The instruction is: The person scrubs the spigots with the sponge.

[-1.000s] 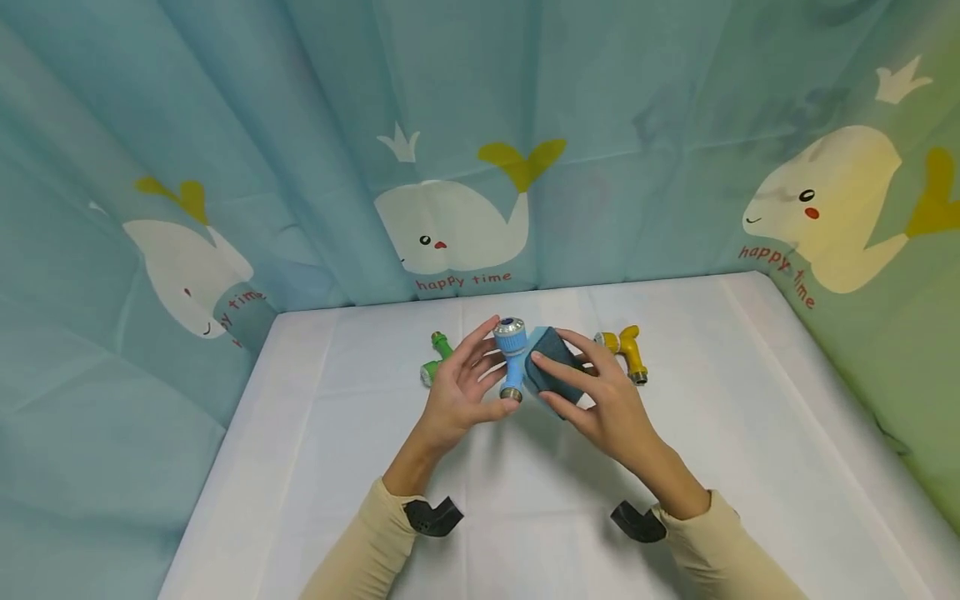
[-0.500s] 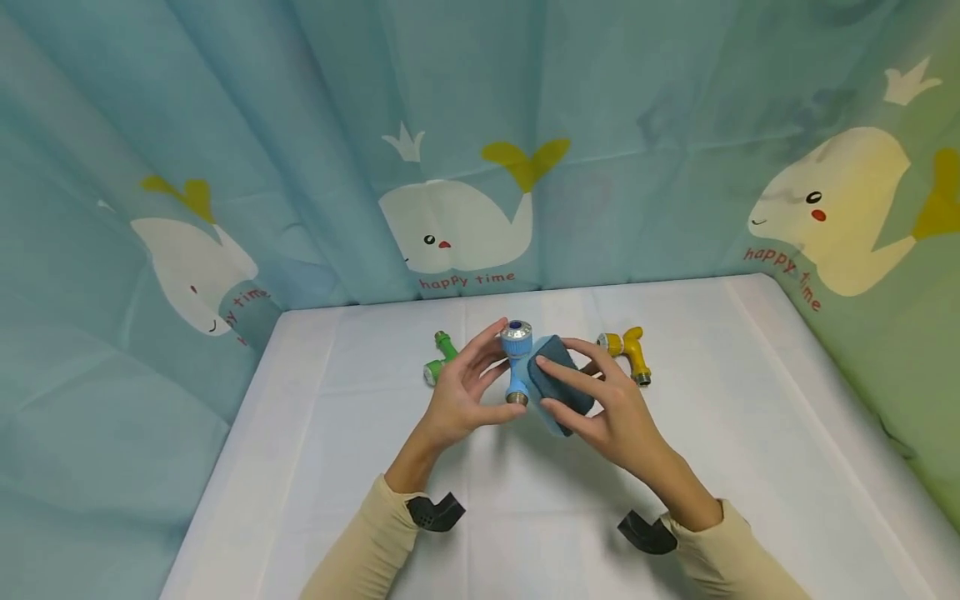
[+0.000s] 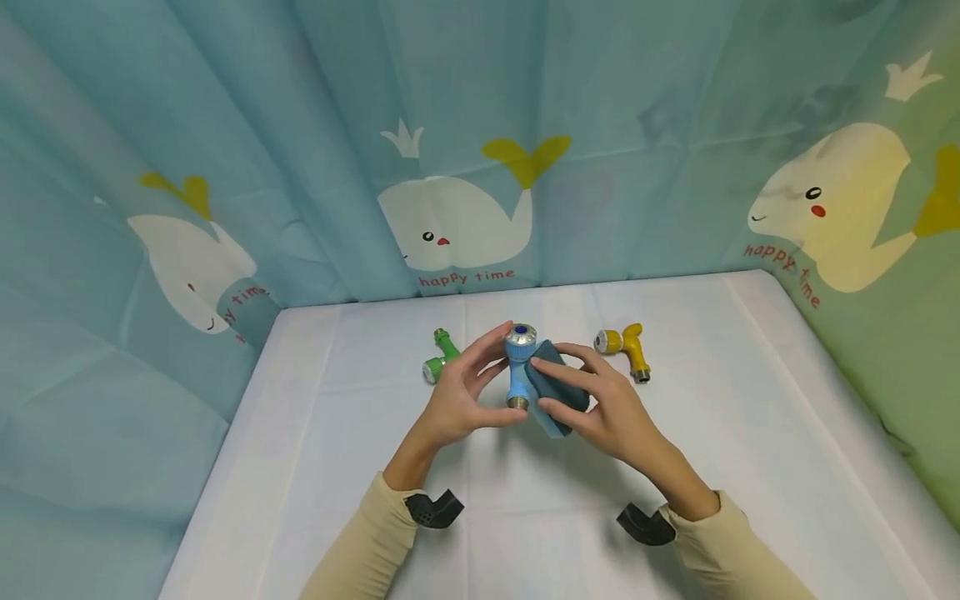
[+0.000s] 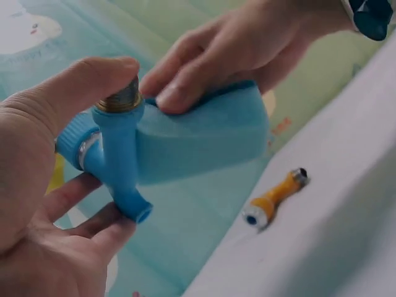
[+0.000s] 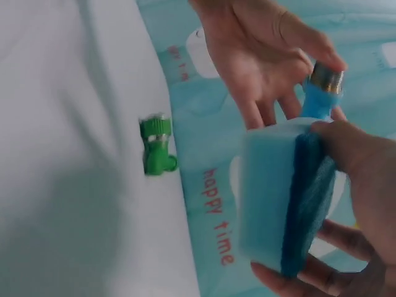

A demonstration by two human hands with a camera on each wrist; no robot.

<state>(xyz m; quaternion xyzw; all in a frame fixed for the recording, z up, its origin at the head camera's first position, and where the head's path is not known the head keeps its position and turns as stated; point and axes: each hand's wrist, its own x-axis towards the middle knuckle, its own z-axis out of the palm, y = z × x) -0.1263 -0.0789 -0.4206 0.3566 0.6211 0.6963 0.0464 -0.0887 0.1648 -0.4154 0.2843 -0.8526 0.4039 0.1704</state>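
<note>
Above the table, my left hand [image 3: 457, 402] holds a light blue faucet [image 4: 120, 151], thumb on its threaded metal end and fingers at the other side. The faucet's ribbed knob with a silver cap points up toward the head camera. My right hand [image 3: 611, 404] grips a sponge [image 5: 266, 192], light blue with a dark blue scouring layer. In the left wrist view the sponge's pale side lies against the faucet body. Part of the faucet is hidden behind the sponge in the right wrist view.
A green faucet [image 3: 442, 357] lies on the white table [image 3: 345, 467] behind my left hand. A yellow faucet [image 3: 630, 352] lies beyond my right hand. A light blue curtain [image 3: 322, 150] with whale prints hangs along the table's back and sides.
The blue faucet has tilted, its knob end turning more toward the head camera. Both it and the sponge have shifted slightly down and right, and the sponge has turned a little.
</note>
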